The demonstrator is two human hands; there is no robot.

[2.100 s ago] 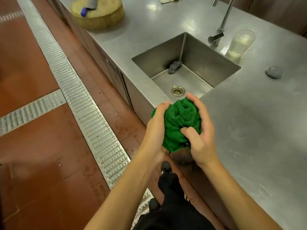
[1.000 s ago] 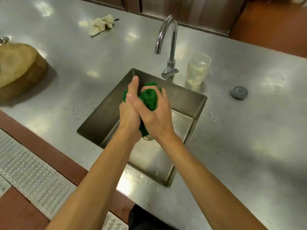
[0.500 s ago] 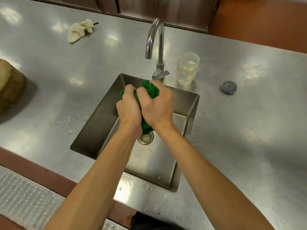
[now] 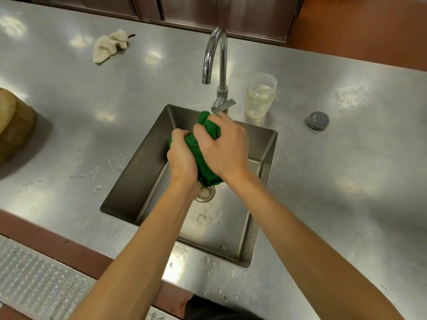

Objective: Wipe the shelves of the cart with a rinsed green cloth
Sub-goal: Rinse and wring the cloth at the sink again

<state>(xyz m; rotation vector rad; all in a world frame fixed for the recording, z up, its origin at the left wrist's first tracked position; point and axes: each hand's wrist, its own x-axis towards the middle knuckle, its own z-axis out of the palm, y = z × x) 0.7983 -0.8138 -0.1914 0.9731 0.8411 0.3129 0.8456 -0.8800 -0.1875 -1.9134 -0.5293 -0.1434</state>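
Both hands are closed tight around the green cloth [image 4: 208,153]: left hand [image 4: 182,155] low, right hand [image 4: 225,148] on top. A moment ago the grip was looser; now the cloth is squeezed, over the drain [image 4: 206,194] of the sink [image 4: 147,162], below the faucet [image 4: 213,58]. Rinsing seems almost finished; no cart is in view.

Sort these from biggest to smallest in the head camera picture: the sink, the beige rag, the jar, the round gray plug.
1. sink
2. beige rag and jar: look about alike, and the rag lies farther away
3. round gray plug
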